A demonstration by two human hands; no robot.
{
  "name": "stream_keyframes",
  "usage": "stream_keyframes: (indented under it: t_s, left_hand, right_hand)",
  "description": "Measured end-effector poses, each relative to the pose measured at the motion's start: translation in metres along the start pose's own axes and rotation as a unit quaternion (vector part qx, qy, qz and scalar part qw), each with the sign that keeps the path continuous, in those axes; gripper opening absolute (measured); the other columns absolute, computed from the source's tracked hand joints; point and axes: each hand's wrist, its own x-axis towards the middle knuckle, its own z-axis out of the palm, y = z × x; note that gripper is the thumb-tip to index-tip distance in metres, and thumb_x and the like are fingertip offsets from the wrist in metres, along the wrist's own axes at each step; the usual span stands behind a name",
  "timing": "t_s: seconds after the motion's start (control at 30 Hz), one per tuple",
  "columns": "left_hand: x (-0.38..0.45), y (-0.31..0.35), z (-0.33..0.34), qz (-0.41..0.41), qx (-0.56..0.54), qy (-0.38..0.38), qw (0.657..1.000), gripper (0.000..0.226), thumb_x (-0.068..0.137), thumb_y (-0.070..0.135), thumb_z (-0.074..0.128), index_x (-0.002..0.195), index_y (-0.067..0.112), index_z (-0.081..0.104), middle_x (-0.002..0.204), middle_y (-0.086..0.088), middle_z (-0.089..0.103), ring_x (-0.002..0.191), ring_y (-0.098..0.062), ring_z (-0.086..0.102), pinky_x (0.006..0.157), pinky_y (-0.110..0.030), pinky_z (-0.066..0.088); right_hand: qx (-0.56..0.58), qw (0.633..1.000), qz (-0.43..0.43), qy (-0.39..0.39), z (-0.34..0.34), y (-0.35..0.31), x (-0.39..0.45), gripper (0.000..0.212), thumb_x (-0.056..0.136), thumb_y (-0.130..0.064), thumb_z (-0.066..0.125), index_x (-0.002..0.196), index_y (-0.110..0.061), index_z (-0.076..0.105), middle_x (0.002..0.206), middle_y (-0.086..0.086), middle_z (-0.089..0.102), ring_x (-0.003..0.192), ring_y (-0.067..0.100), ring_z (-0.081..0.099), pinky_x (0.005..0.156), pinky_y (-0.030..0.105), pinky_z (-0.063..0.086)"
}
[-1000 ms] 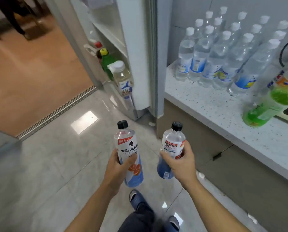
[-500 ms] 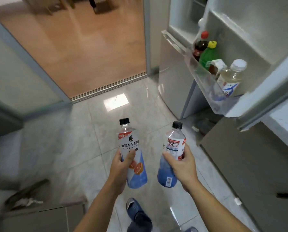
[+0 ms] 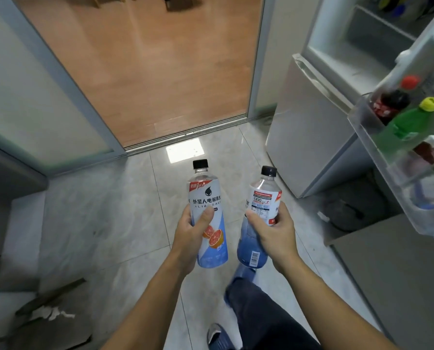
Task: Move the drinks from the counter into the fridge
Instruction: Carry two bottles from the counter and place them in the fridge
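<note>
Head view: two drinks carried upright over the tiled floor [image 3: 97,223], the open fridge [image 3: 319,127] off to the right.

Left hand [image 3: 190,236] wraps its fingers and thumb round the grapefruit electrolyte bottle [image 3: 208,198], black cap up. Right hand [image 3: 274,233] grips the blue-based drink bottle [image 3: 261,198] at its label, just beside the first and not touching it. At the right edge the fridge door shelf [image 3: 362,122] holds a red-capped dark bottle [image 3: 390,102], a yellow-capped green bottle [image 3: 407,122] and a carton, blurred. A wooden floor [image 3: 140,66] lies beyond the doorway threshold.
</note>
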Motion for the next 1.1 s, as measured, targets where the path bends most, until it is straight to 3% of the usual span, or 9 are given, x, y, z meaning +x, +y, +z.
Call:
stream_keyframes:
  t_s: [0.1,0.23,0.37,0.57,0.77,0.9,1.0,1.1]
  left_hand:
    - [0.048,0.025,0.007,0.001,0.017,0.0,1.0,0.038,0.087,0.042,0.061,0.119,0.022,0.055,0.106,-0.012,0.071,0.09,-0.034,0.072,0.075,-0.046,0.061]
    - [0.115,0.069,0.027,0.005,0.048,-0.005,0.999,0.049,0.075,0.05,0.062,0.116,0.025,0.054,0.105,-0.008,0.072,0.09,-0.032,0.073,0.076,-0.047,0.062]
    - [0.176,0.112,0.05,0.004,0.072,-0.016,0.997,0.051,0.071,0.052,0.064,0.114,0.027,0.055,0.106,-0.008,0.072,0.092,-0.031,0.073,0.079,-0.05,0.061]
    - [0.262,0.16,0.081,0.003,0.084,-0.055,0.995,0.043,0.072,0.05,0.064,0.109,0.028,0.056,0.089,0.003,0.075,0.08,-0.021,0.075,0.06,-0.029,0.058]
    - [0.352,0.192,0.102,-0.018,0.106,-0.117,0.987,0.046,0.073,0.052,0.066,0.111,0.026,0.058,0.093,-0.001,0.076,0.084,-0.024,0.075,0.069,-0.036,0.061]
    - [0.42,0.217,0.119,-0.011,0.137,-0.182,0.974,0.026,0.089,0.035,0.068,0.112,0.027,0.06,0.096,-0.001,0.076,0.085,-0.025,0.075,0.075,-0.044,0.061]
    - [0.464,0.244,0.137,-0.02,0.151,-0.229,0.962,0.024,0.089,0.03,0.069,0.112,0.026,0.061,0.097,-0.002,0.076,0.083,-0.024,0.075,0.073,-0.042,0.061]
    - [0.496,0.267,0.158,-0.027,0.151,-0.27,0.95,0.028,0.088,0.03,0.071,0.114,0.024,0.062,0.101,-0.004,0.076,0.088,-0.028,0.074,0.08,-0.048,0.06]
  right_hand:
    - [0.006,1.0,-0.004,0.004,0.019,-0.006,0.05,0.053,0.079,-0.037,0.079,0.125,-0.031,0.055,0.112,-0.017,0.066,0.096,0.004,0.067,0.065,0.01,0.054]
    - [0.017,1.0,0.001,0.01,0.037,-0.024,0.124,0.054,0.078,-0.038,0.079,0.125,-0.031,0.055,0.112,-0.015,0.066,0.097,0.006,0.067,0.066,0.011,0.055]
    - [0.03,0.999,0.015,0.016,0.042,-0.051,0.194,0.045,0.074,-0.041,0.081,0.113,-0.043,0.057,0.103,-0.021,0.068,0.092,-0.001,0.068,0.061,0.009,0.052]
    - [0.026,0.998,0.027,0.054,0.042,-0.08,0.28,0.048,0.069,-0.049,0.079,0.11,-0.047,0.054,0.104,-0.024,0.066,0.09,0.001,0.068,0.058,0.007,0.05]
    - [0.016,0.99,0.039,0.134,0.05,-0.091,0.348,0.046,0.069,-0.046,0.08,0.105,-0.05,0.053,0.095,-0.038,0.064,0.089,-0.017,0.062,0.054,0.003,0.046]
    - [0.012,0.975,0.051,0.215,0.06,-0.104,0.386,0.052,0.063,-0.052,0.082,0.104,-0.051,0.052,0.095,-0.037,0.064,0.089,-0.014,0.063,0.054,0.004,0.047]
    - [0.005,0.96,0.049,0.277,0.066,-0.119,0.407,0.053,0.064,-0.047,0.084,0.1,-0.063,0.048,0.095,-0.04,0.063,0.089,-0.018,0.061,0.052,0.002,0.045]
    - [0.005,0.945,0.044,0.325,0.067,-0.129,0.422,0.056,0.06,-0.047,0.085,0.1,-0.064,0.048,0.097,-0.038,0.064,0.09,-0.015,0.063,0.054,0.002,0.046]
